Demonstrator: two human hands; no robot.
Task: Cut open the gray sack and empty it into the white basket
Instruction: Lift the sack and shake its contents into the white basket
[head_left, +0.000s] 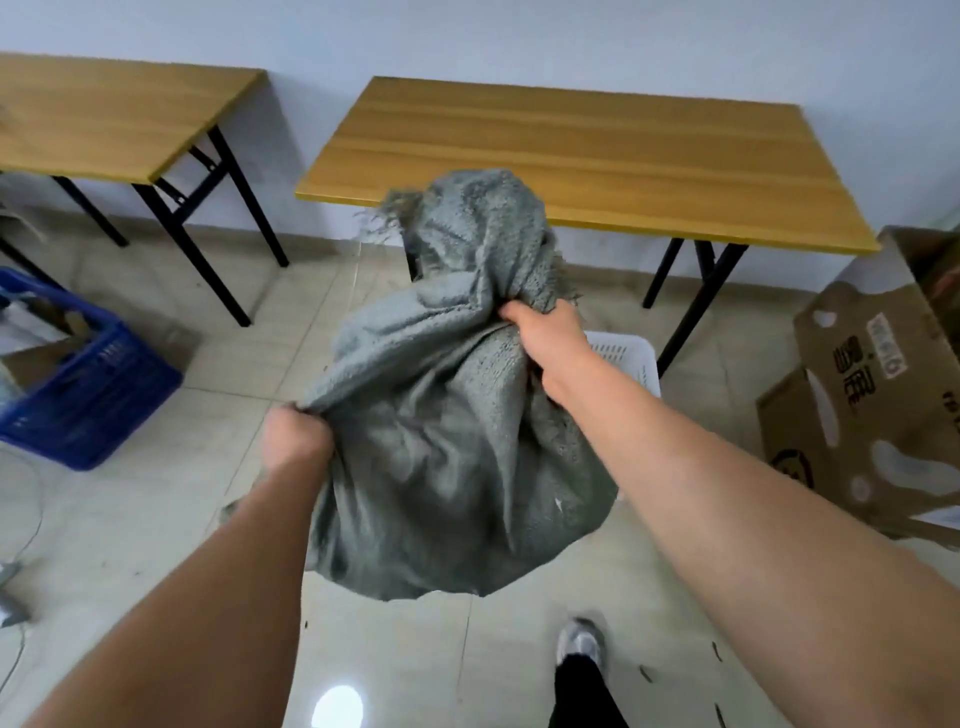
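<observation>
The gray sack (447, 415) hangs in the air above the tiled floor (156, 519), lifted by both hands and bunched into heavy folds, its frayed end (400, 208) pointing up and away from the person. Just beyond the sack on its right, mostly hidden behind it and the right forearm, shows a corner of the white basket (631, 358), standing on the floor

The left hand (293, 434) has its grip closed tight on a gathered corner at the sack's near left edge. The right hand (545, 338) has its grip closed on a twist of cloth higher up, at the sack's far right side

Judging by this, the emptying step is in hand: the sack is being carried or tipped over the basket. Whether the cut is made I cannot tell, as no opening shows. The next move calls for bringing the sack's open end squarely over the basket and lifting the closed end so the contents drop inside, not on the floor

Beyond the sack stands a wooden worktop (571, 150); far to the sack's left, a blue crate (93, 410); to its right, a cardboard box (872, 395)
</observation>
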